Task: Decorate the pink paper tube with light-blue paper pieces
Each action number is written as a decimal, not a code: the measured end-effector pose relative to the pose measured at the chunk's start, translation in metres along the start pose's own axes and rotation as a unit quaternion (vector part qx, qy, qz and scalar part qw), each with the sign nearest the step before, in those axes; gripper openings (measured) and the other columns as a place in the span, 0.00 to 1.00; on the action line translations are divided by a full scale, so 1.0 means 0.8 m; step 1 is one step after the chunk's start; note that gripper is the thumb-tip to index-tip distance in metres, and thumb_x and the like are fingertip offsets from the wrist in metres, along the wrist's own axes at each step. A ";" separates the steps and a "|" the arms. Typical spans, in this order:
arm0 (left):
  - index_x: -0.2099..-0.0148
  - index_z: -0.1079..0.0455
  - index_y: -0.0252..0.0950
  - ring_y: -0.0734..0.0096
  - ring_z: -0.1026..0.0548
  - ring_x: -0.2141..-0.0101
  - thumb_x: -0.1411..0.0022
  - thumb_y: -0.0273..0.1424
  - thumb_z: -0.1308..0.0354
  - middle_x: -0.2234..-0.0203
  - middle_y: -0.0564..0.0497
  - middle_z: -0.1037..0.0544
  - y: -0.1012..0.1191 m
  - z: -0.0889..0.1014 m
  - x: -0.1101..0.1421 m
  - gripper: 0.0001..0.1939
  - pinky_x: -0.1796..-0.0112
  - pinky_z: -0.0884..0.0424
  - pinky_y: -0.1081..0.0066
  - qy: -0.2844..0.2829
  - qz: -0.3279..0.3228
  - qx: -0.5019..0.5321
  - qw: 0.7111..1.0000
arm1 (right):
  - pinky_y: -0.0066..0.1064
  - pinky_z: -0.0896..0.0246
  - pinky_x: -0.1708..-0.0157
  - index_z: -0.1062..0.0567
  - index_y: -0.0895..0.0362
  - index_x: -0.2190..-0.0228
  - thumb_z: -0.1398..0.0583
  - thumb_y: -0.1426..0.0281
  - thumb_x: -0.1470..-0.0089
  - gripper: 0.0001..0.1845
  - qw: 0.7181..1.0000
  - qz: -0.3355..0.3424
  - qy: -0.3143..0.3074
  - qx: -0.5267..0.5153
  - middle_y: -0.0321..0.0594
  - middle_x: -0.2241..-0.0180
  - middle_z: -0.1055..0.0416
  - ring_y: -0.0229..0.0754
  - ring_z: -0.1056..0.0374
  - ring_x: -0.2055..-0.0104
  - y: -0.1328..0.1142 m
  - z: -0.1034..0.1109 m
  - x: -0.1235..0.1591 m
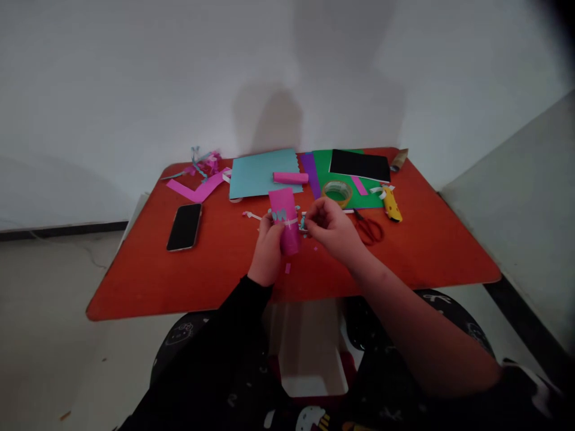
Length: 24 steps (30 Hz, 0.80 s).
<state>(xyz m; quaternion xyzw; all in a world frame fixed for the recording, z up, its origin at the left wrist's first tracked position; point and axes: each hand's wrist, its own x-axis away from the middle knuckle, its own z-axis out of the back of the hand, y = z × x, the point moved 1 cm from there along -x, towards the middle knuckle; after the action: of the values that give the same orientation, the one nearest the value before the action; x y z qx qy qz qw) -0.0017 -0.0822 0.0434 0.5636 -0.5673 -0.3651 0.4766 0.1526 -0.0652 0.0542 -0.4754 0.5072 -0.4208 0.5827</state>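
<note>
My left hand [266, 254] is wrapped round a pink paper tube [291, 242], holding it tilted slightly above the table. A pale band circles the tube's middle, and light blue cut-paper shapes [279, 214] sit near its upper left. To its right, my right hand [331, 227] is closed in a pinch, thumb and forefinger together; whatever is between them is too small to make out. Small light blue scraps [302, 222] show just beside those fingertips. Red-handled scissors [369, 229] lie right of my right hand, and a roll of tape [336, 193] lies behind it.
On the orange-red table [135, 263] a phone [184, 227] lies left. Behind are a light blue sheet [254, 170] with a pink roll [290, 178], green paper [323, 164], a black sheet [359, 165] and a yellow spotted roll [392, 205]. Pink strips [197, 190] lie back left.
</note>
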 end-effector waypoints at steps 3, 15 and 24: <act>0.55 0.31 0.37 0.66 0.27 0.59 0.37 0.27 0.43 0.59 0.48 0.24 0.001 -0.005 0.003 0.08 0.56 0.30 0.67 -0.002 -0.011 -0.049 0.999 | 0.33 0.36 0.69 0.36 0.51 0.68 0.38 0.69 0.48 0.09 0.999 0.027 0.008 0.036 0.34 0.69 0.33 0.39 0.35 0.69 -0.007 0.000 0.001; 0.55 0.32 0.37 0.68 0.27 0.62 0.39 0.31 0.40 0.63 0.51 0.25 -0.013 -0.010 0.005 0.10 0.59 0.29 0.70 -0.033 0.001 -0.054 0.998 | 0.33 0.39 0.70 0.38 0.51 0.69 0.42 0.77 0.46 0.10 0.973 0.147 0.015 0.177 0.34 0.70 0.35 0.39 0.38 0.71 -0.005 0.004 0.001; 0.54 0.32 0.37 0.68 0.27 0.61 0.38 0.31 0.41 0.61 0.50 0.25 -0.011 -0.012 0.008 0.10 0.58 0.29 0.70 -0.035 -0.002 -0.065 0.997 | 0.35 0.41 0.68 0.39 0.51 0.70 0.43 0.79 0.44 0.12 0.946 0.221 0.010 0.237 0.35 0.70 0.37 0.42 0.39 0.68 -0.009 0.005 0.003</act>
<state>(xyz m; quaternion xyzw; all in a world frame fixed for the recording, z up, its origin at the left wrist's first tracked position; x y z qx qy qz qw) 0.0104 -0.0881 0.0385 0.5192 -0.5574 -0.4219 0.4916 0.1568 -0.0681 0.0607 -0.1952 0.4913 -0.3944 0.7516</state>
